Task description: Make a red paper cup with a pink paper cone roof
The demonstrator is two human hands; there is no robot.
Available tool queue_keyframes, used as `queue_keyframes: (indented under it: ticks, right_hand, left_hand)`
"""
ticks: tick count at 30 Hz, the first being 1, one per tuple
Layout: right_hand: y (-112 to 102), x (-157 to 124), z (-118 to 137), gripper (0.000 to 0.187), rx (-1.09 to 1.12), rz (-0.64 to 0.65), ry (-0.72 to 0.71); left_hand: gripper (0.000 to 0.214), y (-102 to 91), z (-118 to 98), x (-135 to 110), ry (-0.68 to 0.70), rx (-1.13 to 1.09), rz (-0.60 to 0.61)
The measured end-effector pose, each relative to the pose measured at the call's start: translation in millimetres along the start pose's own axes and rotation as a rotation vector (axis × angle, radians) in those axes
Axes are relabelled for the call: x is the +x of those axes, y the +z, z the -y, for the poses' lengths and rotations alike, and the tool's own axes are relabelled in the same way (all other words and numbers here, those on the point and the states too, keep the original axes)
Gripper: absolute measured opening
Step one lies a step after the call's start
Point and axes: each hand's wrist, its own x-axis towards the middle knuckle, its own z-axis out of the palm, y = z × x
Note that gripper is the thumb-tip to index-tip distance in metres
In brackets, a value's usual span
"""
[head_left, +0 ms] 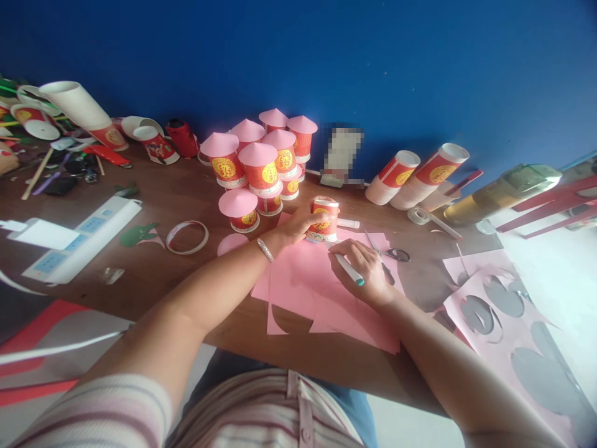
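Note:
My left hand [298,225] is wrapped round a red paper cup [323,221] with a gold emblem, standing upside down on a sheet of pink paper [321,292]. My right hand [366,269] grips a white pen [349,270] with a green end, its tip on the pink paper just right of the cup. The sheet has curved cut-outs along its near edge. A silver bracelet [265,249] sits on my left wrist.
Several red cups with pink cone lids [259,163] stand stacked behind the cup. Scissors [390,252] lie right of my right hand. A tape ring [187,237], a power strip [84,238], stacked cup sleeves [415,174] and cut pink paper scraps [508,311] lie around.

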Motion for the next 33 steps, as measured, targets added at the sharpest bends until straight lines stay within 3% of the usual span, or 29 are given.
queue_keyframes:
  ticks: [10, 19, 24, 33]
  right_hand:
    - [2.0, 1.6, 2.2, 0.019, 0.060, -0.110, -0.023]
    - [1.0, 2.4, 2.0, 0.021, 0.099, -0.044, -0.033]
    - [5.7, 0.5, -0.1, 0.019, 0.146, -0.036, -0.062]
    - [4.3, 1.3, 1.5, 0.019, 0.146, -0.029, -0.090]
  left_hand:
    - [0.056, -1.3, 2.8, 4.1, -0.007, -0.089, -0.012]
    - [0.052, -1.2, -1.2, 2.4, 0.012, -0.127, -0.029]
    - [0.053, -3.8, 3.3, 4.2, -0.026, -0.141, 0.020]
    - [0.058, -1.7, 7.8, 7.8, -0.013, -0.045, 0.016]
